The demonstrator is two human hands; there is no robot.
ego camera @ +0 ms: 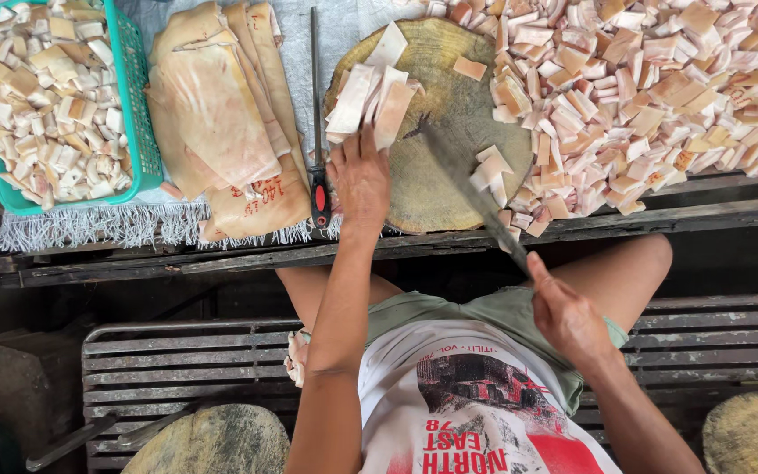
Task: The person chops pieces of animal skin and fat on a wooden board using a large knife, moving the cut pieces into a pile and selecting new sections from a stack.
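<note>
Meanwhile, mid-slicing, the right hand (568, 318) gripped a long knife (471, 191) angled over the round wooden chopping block (449, 189). The left hand (360, 175), fingers spread flat, pinned pale pink-edged pork-skin strips (368, 101) at the block's far left; the next cut called for steady, even spacing.

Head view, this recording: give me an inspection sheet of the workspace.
Surface: round wooden chopping block on a slatted wooden bench.
Job's things: pale pork-skin strips on the block; long knife, blurred.
Clutter: heap of cut pieces; green basket of pieces; uncut skin sheets; sharpening steel.
Hands: left hand presses its fingers on the strips; right hand grips the knife handle.
Cables: nothing seen.
Surroundings: fringed cloth; lower slatted bench; two more blocks at the bottom edge.
</note>
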